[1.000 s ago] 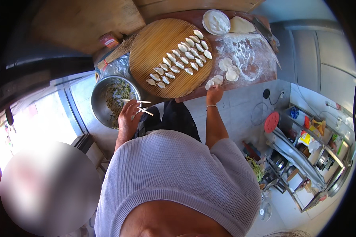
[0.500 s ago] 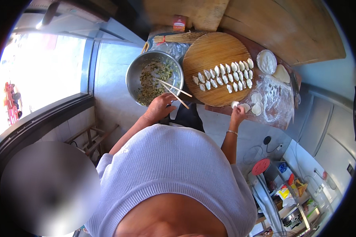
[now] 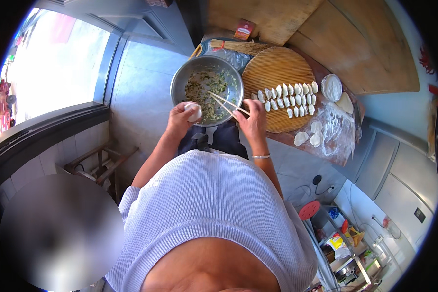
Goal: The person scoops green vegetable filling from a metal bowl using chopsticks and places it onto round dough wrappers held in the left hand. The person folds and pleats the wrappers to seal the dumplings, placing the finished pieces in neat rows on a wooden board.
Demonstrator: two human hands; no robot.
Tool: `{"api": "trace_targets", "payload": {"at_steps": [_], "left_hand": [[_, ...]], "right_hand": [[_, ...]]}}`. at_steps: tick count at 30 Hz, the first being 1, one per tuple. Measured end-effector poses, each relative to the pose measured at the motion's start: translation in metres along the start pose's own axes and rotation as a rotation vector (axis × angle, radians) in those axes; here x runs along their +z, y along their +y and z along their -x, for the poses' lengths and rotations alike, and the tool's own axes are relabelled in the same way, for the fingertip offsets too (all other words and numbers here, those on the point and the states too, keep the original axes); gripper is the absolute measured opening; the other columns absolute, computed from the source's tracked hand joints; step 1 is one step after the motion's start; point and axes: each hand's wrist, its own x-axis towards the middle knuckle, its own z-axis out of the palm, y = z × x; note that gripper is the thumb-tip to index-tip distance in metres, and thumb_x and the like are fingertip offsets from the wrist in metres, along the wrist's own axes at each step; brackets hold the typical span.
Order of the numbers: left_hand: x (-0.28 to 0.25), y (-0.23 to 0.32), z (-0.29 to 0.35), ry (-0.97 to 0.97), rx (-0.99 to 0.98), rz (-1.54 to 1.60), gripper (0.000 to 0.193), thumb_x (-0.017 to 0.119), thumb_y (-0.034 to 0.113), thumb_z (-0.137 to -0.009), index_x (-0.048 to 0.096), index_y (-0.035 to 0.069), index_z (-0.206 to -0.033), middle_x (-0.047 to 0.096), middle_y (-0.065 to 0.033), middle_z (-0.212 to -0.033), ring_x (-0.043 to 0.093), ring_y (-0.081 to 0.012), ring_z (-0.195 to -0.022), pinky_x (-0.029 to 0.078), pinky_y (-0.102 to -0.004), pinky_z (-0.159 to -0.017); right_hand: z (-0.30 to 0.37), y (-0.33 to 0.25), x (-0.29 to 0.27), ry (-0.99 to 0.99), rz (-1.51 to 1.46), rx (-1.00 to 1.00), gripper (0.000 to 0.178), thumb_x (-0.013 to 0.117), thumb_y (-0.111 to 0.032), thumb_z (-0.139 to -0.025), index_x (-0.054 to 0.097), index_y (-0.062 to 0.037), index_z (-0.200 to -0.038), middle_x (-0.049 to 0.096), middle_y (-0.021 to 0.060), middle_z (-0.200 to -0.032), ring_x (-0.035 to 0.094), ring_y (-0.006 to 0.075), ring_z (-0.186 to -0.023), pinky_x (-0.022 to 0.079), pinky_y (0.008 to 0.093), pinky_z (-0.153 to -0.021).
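In my left hand [image 3: 179, 118] lies a round white dumpling wrapper [image 3: 194, 112], held over the near left rim of a metal bowl [image 3: 176, 80]. Chopped green filling [image 3: 204, 97] covers part of the bowl's inside. My right hand [image 3: 254, 119] is closed on the thick ends of a pair of chopsticks [image 3: 228, 103], whose tips reach into the filling. Right of the bowl, rows of folded dumplings [image 3: 291, 100] sit on a round ridged wooden board [image 3: 272, 63]. Several loose wrappers [image 3: 316, 138] lie beyond the board's lower right edge.
A white bowl of flour [image 3: 331, 87] and a piece of dough [image 3: 345, 103] stand at the table's right, by a floured patch [image 3: 338, 129]. A straw brush [image 3: 241, 47] and a red box [image 3: 244, 29] are at the back. A wooden stool [image 3: 102, 165] stands at lower left.
My right hand has moved left from the loose wrappers to the chopsticks and grips them. My left hand now holds a wrapper by the bowl. The view has shifted slightly.
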Motion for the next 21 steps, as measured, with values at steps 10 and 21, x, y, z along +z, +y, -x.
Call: {"api": "trace_targets", "payload": {"at_steps": [10,21], "left_hand": [[-0.073,0.035,0.011,0.169,0.106,0.054,0.018,0.049,0.016,-0.096,0.048,0.003,-0.108,0.063,-0.0160,-0.108,0.064,-0.0258,-0.098,0.055,-0.0348,-0.078],[-0.091,0.045,0.005,0.139,0.038,0.095,0.021,0.053,0.016,-0.094,0.052,0.001,-0.109,0.062,-0.0146,-0.106,0.064,-0.0268,-0.097,0.055,-0.0362,-0.081]], "right_hand": [[0.005,0.062,0.053,-0.211,-0.142,0.364,0.022,0.074,-0.012,-0.070,0.067,0.0000,-0.088,0.069,0.0163,-0.083,0.068,0.0233,-0.073,0.054,0.0325,-0.067],[0.046,0.027,0.063,-0.154,0.031,0.146,0.023,0.071,-0.015,-0.075,0.064,-0.0041,-0.094,0.066,0.0151,-0.081,0.063,0.0342,-0.074,0.050,0.0414,-0.067]]}}
